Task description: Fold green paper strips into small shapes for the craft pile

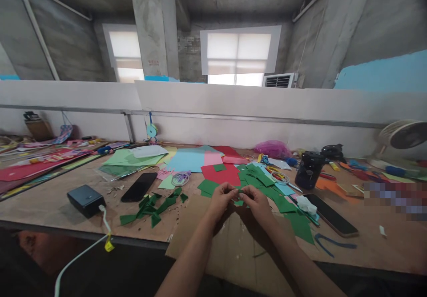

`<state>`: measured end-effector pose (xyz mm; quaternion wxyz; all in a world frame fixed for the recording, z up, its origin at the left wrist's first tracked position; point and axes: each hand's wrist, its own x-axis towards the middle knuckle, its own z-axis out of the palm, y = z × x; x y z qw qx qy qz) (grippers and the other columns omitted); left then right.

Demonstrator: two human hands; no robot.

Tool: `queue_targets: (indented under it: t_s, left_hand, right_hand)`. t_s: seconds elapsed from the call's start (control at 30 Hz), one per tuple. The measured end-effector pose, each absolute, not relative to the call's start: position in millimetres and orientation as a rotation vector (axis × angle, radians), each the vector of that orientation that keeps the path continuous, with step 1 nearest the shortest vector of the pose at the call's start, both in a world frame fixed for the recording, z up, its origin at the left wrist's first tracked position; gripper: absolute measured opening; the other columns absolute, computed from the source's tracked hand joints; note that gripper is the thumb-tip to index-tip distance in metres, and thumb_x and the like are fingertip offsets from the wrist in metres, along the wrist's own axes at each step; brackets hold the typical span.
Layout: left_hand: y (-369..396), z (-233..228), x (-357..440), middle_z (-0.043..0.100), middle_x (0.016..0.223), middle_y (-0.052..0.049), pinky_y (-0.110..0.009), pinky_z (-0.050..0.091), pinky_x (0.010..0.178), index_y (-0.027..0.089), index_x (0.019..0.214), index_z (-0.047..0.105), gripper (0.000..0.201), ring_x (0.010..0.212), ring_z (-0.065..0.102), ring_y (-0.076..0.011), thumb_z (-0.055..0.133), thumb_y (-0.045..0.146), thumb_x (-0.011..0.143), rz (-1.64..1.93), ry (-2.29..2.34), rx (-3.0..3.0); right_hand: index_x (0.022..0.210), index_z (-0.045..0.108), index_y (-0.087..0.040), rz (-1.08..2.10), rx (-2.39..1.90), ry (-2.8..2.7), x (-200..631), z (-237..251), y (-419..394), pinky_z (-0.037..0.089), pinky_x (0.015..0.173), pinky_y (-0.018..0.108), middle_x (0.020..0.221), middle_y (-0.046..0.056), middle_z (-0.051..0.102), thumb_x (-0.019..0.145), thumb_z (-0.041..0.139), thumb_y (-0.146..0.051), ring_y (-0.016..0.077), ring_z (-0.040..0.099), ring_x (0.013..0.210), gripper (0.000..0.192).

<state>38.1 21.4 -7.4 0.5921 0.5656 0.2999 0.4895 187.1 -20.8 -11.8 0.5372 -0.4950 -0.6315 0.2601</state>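
Concrete pillar, illegible red lettering, left hand and right hand, each grip pinching green paper

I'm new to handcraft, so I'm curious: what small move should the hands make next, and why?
Perhaps a gentle pinch to crease the small green piece: the left hand and right hand hold it between their fingertips above the cardboard, and the green scraps to the left look folded. Its shape is mostly hidden.

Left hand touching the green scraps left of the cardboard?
Apart. The head view shows bare tabletop and cardboard between the left hand and the green scraps.
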Motion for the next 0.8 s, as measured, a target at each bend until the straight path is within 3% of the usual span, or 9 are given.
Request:
queue_targets:
  t_s: [0.33,0.6,0.8]
  left_hand:
    - [28,-11,41,0.060,0.057,0.000,-0.022,0.039,0.050,0.018,0.066,0.053,0.050,0.051,0.054,-0.0110,0.073,0.063,0.060,1.107,0.770,1.272]
    - [26,-9,39,0.059,0.060,0.001,-0.022,0.038,0.052,0.016,0.068,0.058,0.046,0.051,0.050,-0.0090,0.075,0.059,0.061,1.145,0.742,1.318]
    - [27,-11,39,0.059,0.062,0.001,-0.022,0.039,0.052,0.015,0.068,0.062,0.046,0.051,0.049,-0.0089,0.078,0.057,0.058,1.153,0.781,1.318]
  right_hand:
    - [0.067,0.050,-0.022,0.590,-1.182,-1.512,191,-11,-22,0.037,0.059,0.025,0.064,-0.004,0.050,0.080,0.058,-0.033,0.0148,0.047,0.063,0.019]
    - [0.071,0.053,-0.022,0.609,-1.234,-1.536,191,-12,-20,0.040,0.063,0.027,0.068,-0.001,0.056,0.083,0.053,-0.041,0.0174,0.053,0.065,0.022]
    - [0.070,0.053,-0.022,0.483,-1.272,-1.597,187,-6,-26,0.037,0.063,0.026,0.068,-0.002,0.056,0.084,0.053,-0.037,0.0176,0.053,0.068,0.021]
